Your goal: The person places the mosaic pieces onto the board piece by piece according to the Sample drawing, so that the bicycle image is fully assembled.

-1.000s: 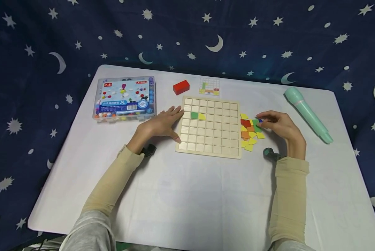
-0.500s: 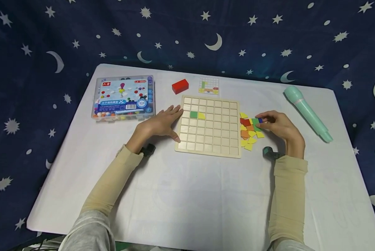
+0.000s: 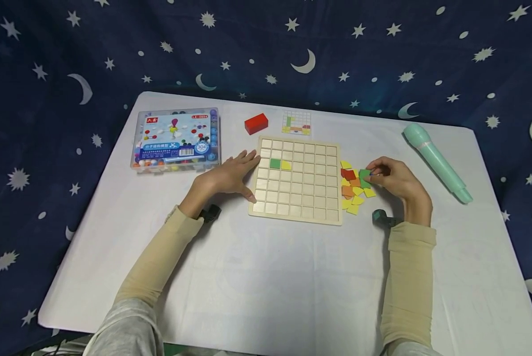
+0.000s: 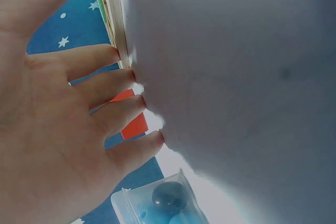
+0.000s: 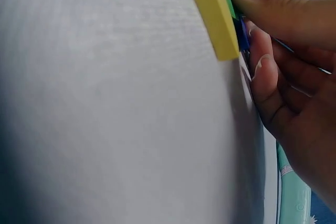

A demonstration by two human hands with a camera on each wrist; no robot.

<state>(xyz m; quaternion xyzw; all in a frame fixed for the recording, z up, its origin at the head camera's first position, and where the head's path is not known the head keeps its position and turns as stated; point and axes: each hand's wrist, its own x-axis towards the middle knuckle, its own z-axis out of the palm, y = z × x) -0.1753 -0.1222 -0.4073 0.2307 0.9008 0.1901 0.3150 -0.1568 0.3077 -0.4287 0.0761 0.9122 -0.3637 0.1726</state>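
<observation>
On the white tabletop (image 3: 266, 282), the left hand (image 3: 229, 176), fingers spread apart, rests against the left edge of a square pale wooden grid board (image 3: 297, 193), where a flat green square piece (image 3: 275, 163) and a flat yellow piece (image 3: 286, 165) sit in neighbouring cells. The right hand (image 3: 398, 180) has thumb and fingers together, pinching a flat green square tile (image 3: 364, 177) at the right side of the heap of yellow, orange and red pieces (image 3: 347, 191) just beside the board, and a red rectangular block (image 3: 256, 124) lies past the board's far edge
</observation>
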